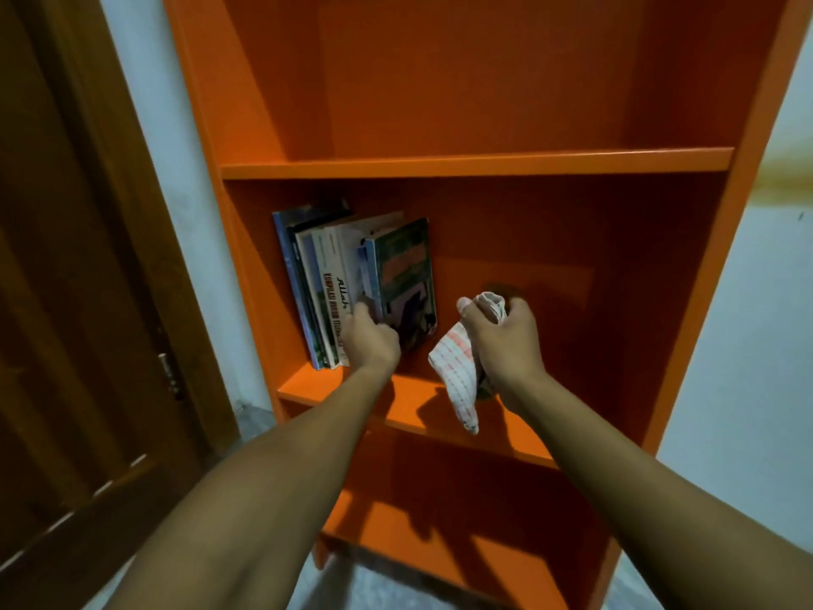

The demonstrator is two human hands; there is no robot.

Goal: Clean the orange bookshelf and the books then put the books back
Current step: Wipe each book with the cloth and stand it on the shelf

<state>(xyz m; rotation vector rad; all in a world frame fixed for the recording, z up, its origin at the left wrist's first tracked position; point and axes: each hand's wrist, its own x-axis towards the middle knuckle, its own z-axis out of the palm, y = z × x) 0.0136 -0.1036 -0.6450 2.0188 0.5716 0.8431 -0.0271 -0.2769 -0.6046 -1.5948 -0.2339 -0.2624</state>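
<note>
Orange bookshelf [475,162] between door [79,301] and wall [748,345]; left hand [371,341] grips books [352,284], right hand [501,341] grips cloth [455,372].

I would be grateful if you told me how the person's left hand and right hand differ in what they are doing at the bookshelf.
The left hand grips the lower end of the standing books; the right hand grips a bunched white checked cloth, which hangs below it. The left hand is against the books at the shelf's left; the right hand is held right of them, touching no book. Both reach into the middle compartment of the orange bookshelf, fingers curled.
</note>
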